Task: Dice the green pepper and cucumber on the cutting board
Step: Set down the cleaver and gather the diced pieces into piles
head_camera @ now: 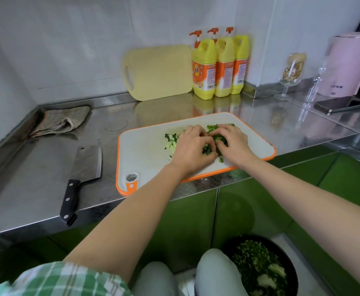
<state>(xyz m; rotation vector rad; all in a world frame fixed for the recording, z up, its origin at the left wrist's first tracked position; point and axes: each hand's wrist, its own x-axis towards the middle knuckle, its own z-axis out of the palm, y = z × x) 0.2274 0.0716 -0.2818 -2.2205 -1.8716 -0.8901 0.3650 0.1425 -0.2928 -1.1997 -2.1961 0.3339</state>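
Note:
A white cutting board [145, 150] with an orange rim lies on the steel counter. Diced green pepper and cucumber [211, 146] lie heaped on its middle, with a smaller pale pile of cucumber bits [171, 141] to the left. My left hand [193, 149] and my right hand [232, 144] sit on either side of the heap, fingers curled inward around the dice and cupping them together. The cleaver [85, 167] with a black handle lies flat on the counter left of the board, untouched.
A yellow cutting board [157, 71] leans on the back wall beside three yellow detergent bottles [219, 65]. A folded cloth [61, 121] lies at the far left. A glass [290, 75], pink kettle [349, 63] and phone [341, 104] stand right. A black bin of scraps [262, 268] sits on the floor.

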